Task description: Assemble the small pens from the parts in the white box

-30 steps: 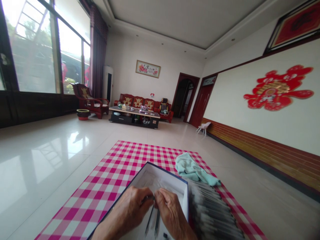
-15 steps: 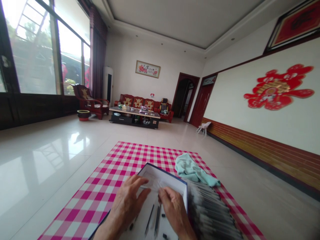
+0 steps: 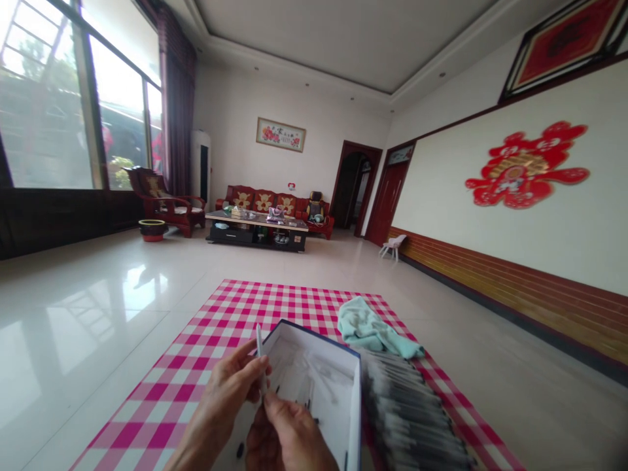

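My left hand (image 3: 226,394) is closed around a thin white pen-like stick (image 3: 260,345) that points upward at the left rim of an open white box (image 3: 353,405). My right hand (image 3: 284,437) is just below it, fingers curled toward the stick's lower end; whether it grips the stick is unclear. Dark pens and small black caps lie loose on the box floor. The box rests on a red-and-white checked cloth (image 3: 196,366) spread on the tiled floor.
A dark stack of ridged flat items (image 3: 412,412) lies right of the box. A crumpled light green towel (image 3: 367,327) sits beyond it on the cloth. Far off stand a coffee table (image 3: 256,229), red sofa and armchair. Glossy white floor surrounds the cloth.
Both hands left the box floor and moved left and up. The left hand now holds a white stick upright at the box's left rim. The view shifted slightly to the right.
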`<state>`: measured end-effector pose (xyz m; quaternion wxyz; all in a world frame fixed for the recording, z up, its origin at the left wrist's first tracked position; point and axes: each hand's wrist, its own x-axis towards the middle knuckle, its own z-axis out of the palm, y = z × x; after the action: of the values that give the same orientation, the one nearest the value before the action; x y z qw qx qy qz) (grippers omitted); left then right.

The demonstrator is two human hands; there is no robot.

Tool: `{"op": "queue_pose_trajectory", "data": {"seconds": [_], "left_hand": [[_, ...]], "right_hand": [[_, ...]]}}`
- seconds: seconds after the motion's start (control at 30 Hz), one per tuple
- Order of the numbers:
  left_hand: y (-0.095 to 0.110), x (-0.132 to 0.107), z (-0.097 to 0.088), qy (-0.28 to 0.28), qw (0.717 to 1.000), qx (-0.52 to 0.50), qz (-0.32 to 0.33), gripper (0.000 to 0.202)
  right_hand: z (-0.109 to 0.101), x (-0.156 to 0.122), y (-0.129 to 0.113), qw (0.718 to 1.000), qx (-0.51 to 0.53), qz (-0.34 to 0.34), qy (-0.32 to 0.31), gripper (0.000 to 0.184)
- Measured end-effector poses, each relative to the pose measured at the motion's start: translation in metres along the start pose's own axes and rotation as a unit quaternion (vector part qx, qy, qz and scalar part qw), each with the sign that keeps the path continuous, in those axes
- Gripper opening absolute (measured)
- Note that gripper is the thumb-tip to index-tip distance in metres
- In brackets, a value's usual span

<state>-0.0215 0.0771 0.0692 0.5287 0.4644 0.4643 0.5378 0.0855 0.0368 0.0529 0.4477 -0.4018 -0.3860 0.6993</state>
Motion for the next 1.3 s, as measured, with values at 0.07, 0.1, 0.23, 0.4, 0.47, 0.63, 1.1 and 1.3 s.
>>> {"op": "queue_pose_trajectory", "data": {"seconds": [0.07, 0.1, 0.23, 0.4, 0.47, 0.63, 1.1, 1.3], "left_hand": [[0.000, -0.001, -0.001, -0.008, 0.999, -0.021, -0.028, 0.044], [-0.001, -0.002, -0.001, -0.010, 0.999, -0.024, -0.041, 0.045], [-0.001, -0.003, 0.001, 0.012, 0.998, 0.010, -0.056, 0.043], [0.000, 0.000, 0.000, -0.016, 0.995, 0.093, -0.027, 0.030], [-0.001, 0.003, -0.005, -0.051, 0.992, 0.114, -0.009, 0.032], [-0.003, 0.008, -0.023, -0.046, 0.955, 0.284, 0.077, 0.043], [0.005, 0.004, -0.018, -0.010, 0.884, 0.453, 0.118, 0.026], [0.004, 0.002, -0.014, -0.012, 0.886, 0.446, 0.128, 0.027]], "right_hand": [[0.006, 0.003, 0.010, 0.995, 0.094, 0.033, 0.011, 0.060], [0.008, 0.005, 0.015, 0.990, 0.133, 0.049, 0.016, 0.059], [0.012, 0.013, 0.030, 0.974, 0.200, 0.102, 0.034, 0.051], [-0.007, 0.005, 0.015, 0.991, -0.005, 0.108, -0.079, 0.053], [-0.025, 0.000, -0.004, 0.978, -0.178, 0.049, -0.102, 0.037], [-0.082, 0.025, -0.054, 0.782, -0.588, -0.189, 0.086, 0.025], [-0.101, 0.104, -0.020, 0.664, -0.724, -0.132, 0.131, 0.018], [-0.098, 0.094, -0.037, 0.697, -0.685, -0.167, 0.134, 0.016]]}}
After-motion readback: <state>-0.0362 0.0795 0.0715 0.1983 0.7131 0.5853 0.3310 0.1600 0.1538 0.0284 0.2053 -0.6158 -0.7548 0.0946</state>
